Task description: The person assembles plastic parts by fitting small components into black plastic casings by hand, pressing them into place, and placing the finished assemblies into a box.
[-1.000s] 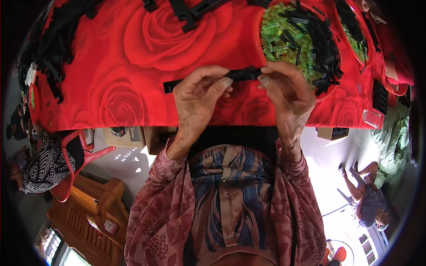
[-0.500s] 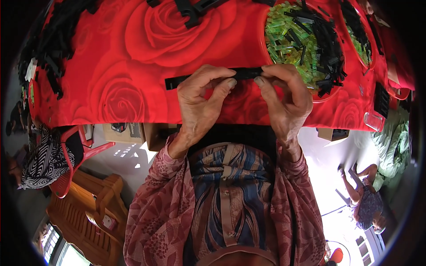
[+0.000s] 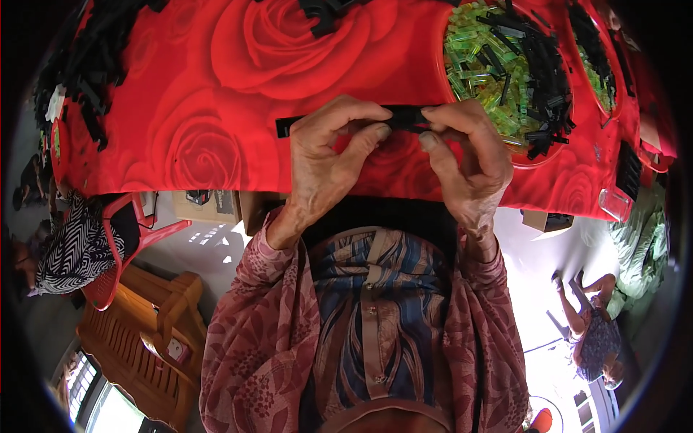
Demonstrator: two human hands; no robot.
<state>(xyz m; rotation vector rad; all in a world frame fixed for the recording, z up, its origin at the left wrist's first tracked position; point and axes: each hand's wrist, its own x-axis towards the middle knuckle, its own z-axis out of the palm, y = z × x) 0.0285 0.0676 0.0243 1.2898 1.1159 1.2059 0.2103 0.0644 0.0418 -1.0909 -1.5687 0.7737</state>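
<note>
A long, narrow black plastic strip (image 3: 406, 117) is held level above the red tablecloth in front of me. My left hand (image 3: 325, 162) is closed on it, thumb and forefinger pinching near its middle, with the strip's left end sticking out past the knuckles. At the other end, my right hand (image 3: 473, 162) pinches it between forefinger and thumb, the tips slightly parted around a dark part. Whether that dark part is a separate small piece I cannot tell. The rose-patterned tablecloth (image 3: 238, 144) lies beneath both hands.
At the right stands an orange-red tray (image 3: 445, 72) of green transparent and black pieces, a similar one beyond it. Black strips (image 3: 90, 79) pile up at far left; black parts (image 3: 321, 18) lie at the far edge. A clear box (image 3: 615, 204) sits at the right corner.
My right thumb has dropped a little away from the forefinger. Both hands still hold the strip in nearly the same place, while the whole view has shifted slightly.
</note>
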